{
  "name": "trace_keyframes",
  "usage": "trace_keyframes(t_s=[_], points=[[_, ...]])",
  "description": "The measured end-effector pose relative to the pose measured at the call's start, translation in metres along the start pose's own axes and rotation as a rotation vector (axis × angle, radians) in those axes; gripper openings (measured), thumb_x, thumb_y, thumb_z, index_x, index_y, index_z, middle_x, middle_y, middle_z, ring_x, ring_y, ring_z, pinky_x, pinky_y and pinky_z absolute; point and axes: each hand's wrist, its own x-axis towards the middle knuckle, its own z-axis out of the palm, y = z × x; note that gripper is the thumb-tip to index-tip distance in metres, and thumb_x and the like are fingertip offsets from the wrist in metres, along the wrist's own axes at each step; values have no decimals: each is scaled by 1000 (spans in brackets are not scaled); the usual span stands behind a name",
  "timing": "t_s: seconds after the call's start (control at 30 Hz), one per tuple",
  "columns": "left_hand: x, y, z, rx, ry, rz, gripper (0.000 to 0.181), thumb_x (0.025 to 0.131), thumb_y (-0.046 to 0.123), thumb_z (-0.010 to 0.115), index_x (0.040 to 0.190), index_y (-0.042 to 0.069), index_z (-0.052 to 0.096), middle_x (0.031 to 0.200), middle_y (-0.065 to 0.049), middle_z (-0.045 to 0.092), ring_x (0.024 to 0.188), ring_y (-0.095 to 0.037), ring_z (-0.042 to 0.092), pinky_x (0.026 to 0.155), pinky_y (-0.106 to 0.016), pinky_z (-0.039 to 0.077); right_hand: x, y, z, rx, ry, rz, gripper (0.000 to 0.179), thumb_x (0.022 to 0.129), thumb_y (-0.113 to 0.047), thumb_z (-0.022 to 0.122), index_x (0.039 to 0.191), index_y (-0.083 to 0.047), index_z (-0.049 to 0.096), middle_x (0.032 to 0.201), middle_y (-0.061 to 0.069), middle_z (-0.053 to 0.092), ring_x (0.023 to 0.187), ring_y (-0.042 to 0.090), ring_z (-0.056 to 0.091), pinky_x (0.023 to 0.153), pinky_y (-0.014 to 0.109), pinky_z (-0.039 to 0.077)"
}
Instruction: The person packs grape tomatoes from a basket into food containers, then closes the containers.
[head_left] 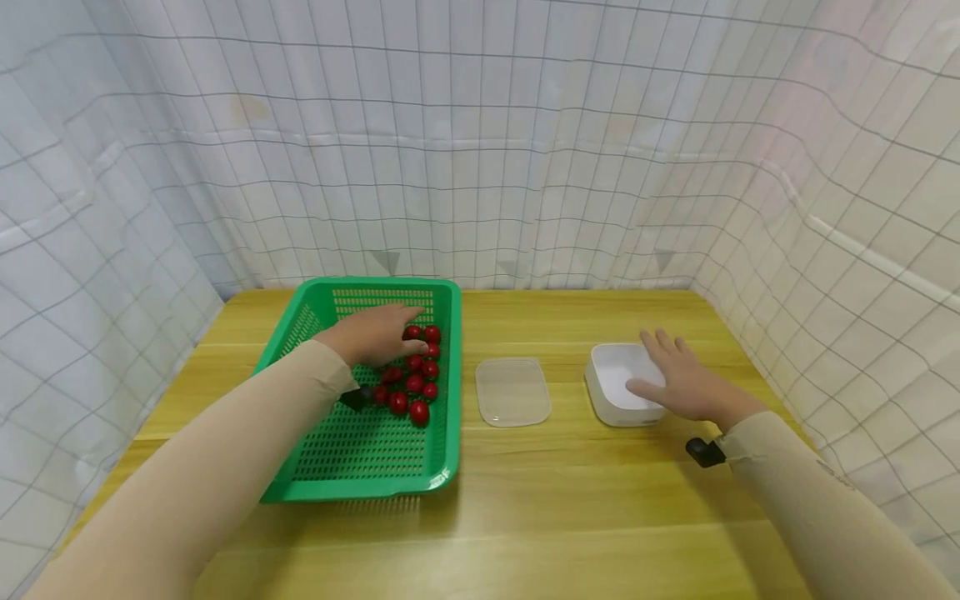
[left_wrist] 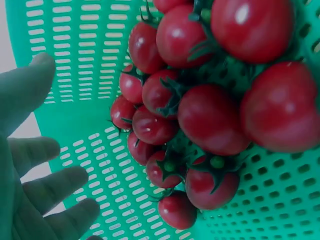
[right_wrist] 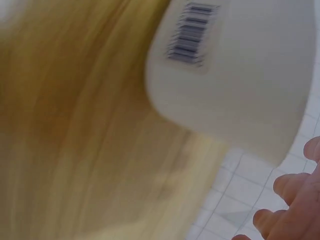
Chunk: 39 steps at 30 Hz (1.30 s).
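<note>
Inside a green plastic basket [head_left: 453, 400] lie several red cherry tomatoes [head_left: 415, 383], some with green stems. Over them hovers my left hand [head_left: 375, 335], its fingers spread and apart from the tomatoes [left_wrist: 212, 117] in the left wrist view. A white square box [head_left: 628, 415] without its cover stands on the right side of the table. My right hand [head_left: 686, 385] is at the box's right side, fingers extended over its rim; whether it touches the box I cannot tell. The right wrist view shows a barcode label [right_wrist: 192, 35] on the box wall.
Between the basket and the box, a clear flat lid [head_left: 513, 392] lies on the wooden table [head_left: 525, 508]. White curtains with a dark grid pattern [head_left: 480, 167] enclose the back and both sides of the table.
</note>
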Motion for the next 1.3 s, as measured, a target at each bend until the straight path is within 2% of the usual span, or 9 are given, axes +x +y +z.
trace_keyframes(t_s=[0.13,0.33,0.6,0.8,1.0,1.3], points=[[8,0,0,33,-23,19,70,108,39,59,164,6,34,164,-25,41,153,-45,38,123,-59,35,-3,11,7,9,1,-16,108,100,-64,60,168,1,6,173,32,1,154,66,2,120,79,10],[21,-1,3,38,-37,29,60,109,29,59,161,6,41,162,-22,46,151,-42,42,123,-56,37,-5,15,16,87,-17,-26,109,100,-59,64,166,5,6,174,30,6,159,55,9,125,72,13],[39,-7,15,47,-3,26,48,109,22,57,155,8,52,152,-19,58,145,-41,51,120,-56,41,-5,18,22,145,-25,13,114,99,-62,64,166,4,0,174,29,1,159,53,10,125,70,16],[51,-8,26,17,44,14,41,109,22,57,149,11,60,145,-16,65,140,-39,57,118,-56,44,-5,23,27,173,-2,26,115,98,-61,67,167,3,1,174,29,4,158,52,18,125,68,21],[54,-10,33,55,95,15,36,108,24,60,141,12,67,134,-14,72,128,-38,65,111,-56,50,-5,23,30,206,-9,60,117,97,-62,68,168,-2,-4,173,30,8,154,51,29,122,68,27],[57,-15,35,4,62,3,42,104,21,67,146,14,63,137,-15,69,131,-39,62,114,-58,46,-6,24,30,208,-2,68,118,95,-61,69,168,-2,-2,173,30,10,152,49,33,121,68,30]])
